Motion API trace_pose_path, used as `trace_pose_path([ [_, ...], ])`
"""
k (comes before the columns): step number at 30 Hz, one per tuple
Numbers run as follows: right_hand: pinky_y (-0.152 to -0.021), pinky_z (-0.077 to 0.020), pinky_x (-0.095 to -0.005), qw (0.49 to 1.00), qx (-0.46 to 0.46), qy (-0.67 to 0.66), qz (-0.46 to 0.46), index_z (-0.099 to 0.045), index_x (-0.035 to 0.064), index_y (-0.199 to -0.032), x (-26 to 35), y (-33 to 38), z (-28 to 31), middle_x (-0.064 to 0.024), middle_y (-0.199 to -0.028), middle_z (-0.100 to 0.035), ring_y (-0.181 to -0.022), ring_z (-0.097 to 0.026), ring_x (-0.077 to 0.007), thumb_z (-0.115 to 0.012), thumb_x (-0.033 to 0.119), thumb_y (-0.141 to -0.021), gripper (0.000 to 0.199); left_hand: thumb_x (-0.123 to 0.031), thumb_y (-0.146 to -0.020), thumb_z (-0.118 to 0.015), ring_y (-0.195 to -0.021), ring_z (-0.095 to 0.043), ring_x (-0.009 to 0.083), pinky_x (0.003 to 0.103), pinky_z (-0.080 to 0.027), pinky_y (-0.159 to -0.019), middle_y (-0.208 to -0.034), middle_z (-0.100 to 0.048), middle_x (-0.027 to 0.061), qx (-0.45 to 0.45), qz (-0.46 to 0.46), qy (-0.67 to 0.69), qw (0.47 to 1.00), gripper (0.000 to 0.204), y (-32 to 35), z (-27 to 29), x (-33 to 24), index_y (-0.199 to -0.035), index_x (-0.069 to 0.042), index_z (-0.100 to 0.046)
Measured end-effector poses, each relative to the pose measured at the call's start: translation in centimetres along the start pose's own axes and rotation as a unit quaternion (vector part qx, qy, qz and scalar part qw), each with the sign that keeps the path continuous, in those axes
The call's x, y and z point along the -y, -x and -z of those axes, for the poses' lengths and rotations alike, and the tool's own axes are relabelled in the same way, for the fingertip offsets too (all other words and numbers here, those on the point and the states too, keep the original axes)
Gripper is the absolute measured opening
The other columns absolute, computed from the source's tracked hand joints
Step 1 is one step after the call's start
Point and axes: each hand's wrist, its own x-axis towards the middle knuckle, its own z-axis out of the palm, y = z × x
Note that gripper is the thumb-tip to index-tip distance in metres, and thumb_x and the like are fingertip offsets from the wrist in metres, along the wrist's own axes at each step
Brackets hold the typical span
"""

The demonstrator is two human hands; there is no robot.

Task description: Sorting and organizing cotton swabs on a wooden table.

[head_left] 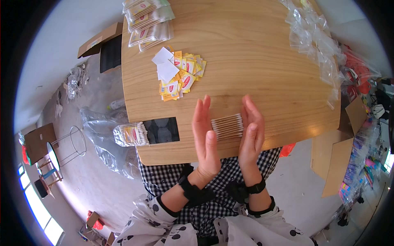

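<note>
A flat row of cotton swabs (227, 126) lies on the wooden table between my two hands. My left hand (206, 139) stands on edge at the left ends of the swabs, fingers stretched out and thumb raised. Facing it, my right hand (250, 133) is held the same way, close against the right ends. Whether either palm touches the tips, I cannot tell. To the left, a clear bag packed with swabs and a yellow card (132, 134) overhangs the table edge. Its open end rests by a dark rectangular pad (162, 130).
Yellow and white cards (180, 74) lie in a loose pile on the table (254, 53). Filled swab packs (148, 24) are stacked at the far left. Crumpled clear bags (312, 37) line the right edge. An open cardboard box (334, 158) stands beyond it.
</note>
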Motion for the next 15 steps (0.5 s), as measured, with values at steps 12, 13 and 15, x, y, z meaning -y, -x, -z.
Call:
trace_pose_path([
  [12, -0.118, -0.0219, -0.0491, 0.806, 0.157, 0.551, 0.148, -0.034, -0.0009, -0.147, 2.0, -0.8, 2.3, -0.0197, -0.154, -0.033, -0.145, -0.027, -0.0356, -0.051, 0.036, -0.101, 0.062, -0.052, -0.101, -0.042, -0.117, -0.057, 0.0266, 0.039, -0.042, -0.102, -0.125, -0.06, 0.0223, -0.063, -0.053, -0.039, 0.996, 0.065, -0.4, 5.5, -1.7, -0.139, 0.001, -0.04],
  [13, -0.117, -0.0234, -0.0504, 0.718, 0.201, 0.642, 0.178, -0.034, 0.0001, -0.148, 2.0, -0.9, 2.3, -0.0205, -0.154, -0.032, -0.145, -0.028, -0.0383, -0.057, 0.034, -0.098, 0.065, -0.048, -0.102, -0.041, -0.108, -0.059, 0.0247, 0.037, -0.044, -0.097, -0.116, -0.063, 0.0202, -0.071, -0.044, -0.052, 0.995, 0.06, -0.1, 6.9, -2.3, -0.136, 0.001, -0.042],
  [15, -0.117, -0.0223, -0.0526, 0.657, 0.217, 0.698, 0.184, -0.034, 0.0009, -0.149, 1.3, -0.9, 2.1, -0.02, -0.155, -0.031, -0.145, -0.026, -0.0398, -0.059, 0.034, -0.096, 0.067, -0.041, -0.105, -0.038, -0.092, -0.061, 0.021, 0.034, -0.047, -0.089, -0.101, -0.066, 0.0161, -0.091, -0.04, -0.087, 0.991, 0.051, 0.7, 9.9, -3.1, -0.131, 0.002, -0.046],
])
